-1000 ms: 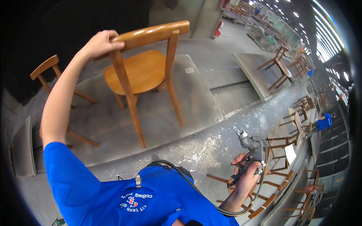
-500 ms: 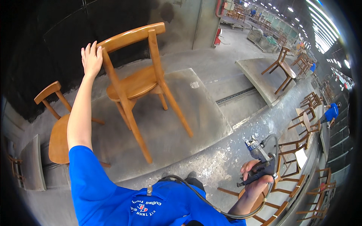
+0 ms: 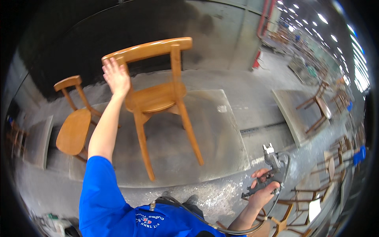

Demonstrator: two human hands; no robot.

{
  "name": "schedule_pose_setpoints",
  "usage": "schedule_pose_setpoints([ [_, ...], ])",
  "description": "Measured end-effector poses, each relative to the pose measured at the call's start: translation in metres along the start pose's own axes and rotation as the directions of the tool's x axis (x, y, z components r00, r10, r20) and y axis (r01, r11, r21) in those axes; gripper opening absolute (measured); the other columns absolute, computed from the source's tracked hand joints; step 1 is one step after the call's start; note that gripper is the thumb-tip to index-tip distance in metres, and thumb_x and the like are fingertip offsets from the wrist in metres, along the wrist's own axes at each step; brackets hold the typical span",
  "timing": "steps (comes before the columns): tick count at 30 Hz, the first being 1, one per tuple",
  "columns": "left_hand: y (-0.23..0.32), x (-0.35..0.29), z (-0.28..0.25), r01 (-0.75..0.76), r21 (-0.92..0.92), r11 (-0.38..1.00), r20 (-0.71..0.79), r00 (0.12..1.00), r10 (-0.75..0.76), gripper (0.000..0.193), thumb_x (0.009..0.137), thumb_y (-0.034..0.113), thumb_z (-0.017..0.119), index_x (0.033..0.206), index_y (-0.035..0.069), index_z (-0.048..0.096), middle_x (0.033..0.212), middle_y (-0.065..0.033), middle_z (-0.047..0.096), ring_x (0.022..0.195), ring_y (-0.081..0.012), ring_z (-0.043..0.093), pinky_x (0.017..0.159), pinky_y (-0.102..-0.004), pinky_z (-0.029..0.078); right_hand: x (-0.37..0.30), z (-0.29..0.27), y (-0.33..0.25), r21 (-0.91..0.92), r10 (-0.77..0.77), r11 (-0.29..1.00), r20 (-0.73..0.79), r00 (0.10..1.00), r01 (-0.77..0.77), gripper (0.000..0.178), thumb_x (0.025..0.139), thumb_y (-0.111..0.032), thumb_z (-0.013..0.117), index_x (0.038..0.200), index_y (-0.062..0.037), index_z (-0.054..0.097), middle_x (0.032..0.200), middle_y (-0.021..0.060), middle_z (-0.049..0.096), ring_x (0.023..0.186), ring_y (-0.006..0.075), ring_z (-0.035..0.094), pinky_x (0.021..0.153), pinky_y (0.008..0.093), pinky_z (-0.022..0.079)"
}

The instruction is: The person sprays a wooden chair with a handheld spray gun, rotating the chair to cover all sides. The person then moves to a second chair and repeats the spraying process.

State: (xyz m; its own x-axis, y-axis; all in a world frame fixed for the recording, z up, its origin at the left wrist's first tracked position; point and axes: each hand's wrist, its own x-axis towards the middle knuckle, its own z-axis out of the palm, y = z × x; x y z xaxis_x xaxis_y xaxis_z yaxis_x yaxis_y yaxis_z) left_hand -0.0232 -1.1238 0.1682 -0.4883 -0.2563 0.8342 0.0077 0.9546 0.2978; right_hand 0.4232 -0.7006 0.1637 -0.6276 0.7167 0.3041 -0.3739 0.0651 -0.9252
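A brown wooden chair (image 3: 156,96) stands upright in front of me on a grey board (image 3: 221,146), its back towards me. My left hand (image 3: 117,81) reaches to the left end of its curved backrest. The fingers are stretched out against the wood, over the post. Low on the right, my right hand (image 3: 262,193) is wrapped round the handle of a spray gun (image 3: 273,160), nozzle up and away from the chair. A hose (image 3: 252,229) loops from the gun past my body.
A second wooden chair (image 3: 75,130) stands left of my arm. Behind is a dark, stained wall (image 3: 158,23). Another chair (image 3: 321,106) is by a separate board (image 3: 288,106) on the right. Several chair frames (image 3: 292,213) crowd the lower right. A person in blue (image 3: 359,155) is farther off.
The view has tilted and shifted, so the chair sits lower and farther right in it. My left hand's fingers now lie lower over the backrest corner. The spray gun stays in my right hand.
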Motion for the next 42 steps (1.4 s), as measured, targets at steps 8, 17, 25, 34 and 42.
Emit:
schedule_pose_setpoints([
  [8, -0.015, -0.150, 0.026, 0.132, -0.089, 0.987, 0.297, 0.950, -0.100, 0.064, 0.107, 0.036, 0.035, 0.160, 0.006, 0.013, 0.165, -0.0216, 0.009, 0.150, -0.0461, 0.013, 0.120, -0.0597, 0.015, -0.046, 0.051, 0.001, 0.275, -0.120, 0.961, 0.444, 0.888, -0.008, 0.100, 0.079, -0.076, 0.060, 0.131, 0.0085, 0.048, 0.075, 0.0177, 0.065, 0.057, 0.0222, 0.062, 0.048, 0.0279, 0.047],
  [17, -0.066, -0.421, -0.075, 0.722, -0.120, 0.681, 0.786, 0.488, -0.379, 0.074, 0.100, 0.043, 0.053, 0.155, 0.005, 0.021, 0.147, -0.0268, 0.044, 0.131, -0.0450, 0.048, 0.107, -0.0486, 0.042, -0.104, 0.176, 0.026, 0.049, -0.268, 0.955, 0.574, 0.774, 0.294, 0.086, 0.083, -0.065, 0.066, 0.127, 0.0076, 0.054, 0.078, 0.0174, 0.069, 0.060, 0.0167, 0.062, 0.052, 0.0264, 0.047],
  [25, -0.067, -0.403, -0.057, 0.668, -0.160, 0.727, 0.739, 0.569, -0.360, 0.070, 0.100, 0.048, 0.049, 0.152, 0.006, 0.029, 0.140, -0.0261, 0.053, 0.119, -0.0455, 0.057, 0.097, -0.0511, 0.048, -0.118, 0.268, 0.061, 0.054, -0.489, 0.783, 0.669, 0.559, 0.620, 0.074, 0.084, -0.049, 0.075, 0.127, 0.0090, 0.057, 0.085, 0.0140, 0.070, 0.062, 0.0159, 0.062, 0.056, 0.0262, 0.050],
  [34, -0.070, -0.381, -0.049, 0.699, -0.156, 0.698, 0.845, 0.460, -0.273, 0.071, 0.099, 0.048, 0.051, 0.152, 0.006, 0.029, 0.136, -0.0276, 0.056, 0.116, -0.0465, 0.059, 0.095, -0.0525, 0.050, -0.123, 0.345, 0.110, 0.116, -0.448, 0.835, 0.711, 0.541, 0.538, 0.069, 0.071, -0.006, 0.086, 0.132, 0.0047, 0.056, 0.089, 0.0164, 0.069, 0.074, 0.0272, 0.070, 0.064, 0.0344, 0.055],
  [42, -0.058, -0.381, -0.053, 0.693, -0.172, 0.701, 0.768, 0.539, -0.345, 0.065, 0.101, 0.043, 0.051, 0.149, 0.005, 0.032, 0.130, -0.0281, 0.060, 0.113, -0.0471, 0.060, 0.094, -0.0522, 0.049, -0.103, 0.323, 0.128, 0.013, -0.444, 0.870, 0.452, 0.773, 0.492, 0.059, 0.083, -0.010, 0.081, 0.133, 0.0074, 0.055, 0.099, 0.0152, 0.071, 0.083, 0.0217, 0.072, 0.072, 0.0334, 0.057],
])
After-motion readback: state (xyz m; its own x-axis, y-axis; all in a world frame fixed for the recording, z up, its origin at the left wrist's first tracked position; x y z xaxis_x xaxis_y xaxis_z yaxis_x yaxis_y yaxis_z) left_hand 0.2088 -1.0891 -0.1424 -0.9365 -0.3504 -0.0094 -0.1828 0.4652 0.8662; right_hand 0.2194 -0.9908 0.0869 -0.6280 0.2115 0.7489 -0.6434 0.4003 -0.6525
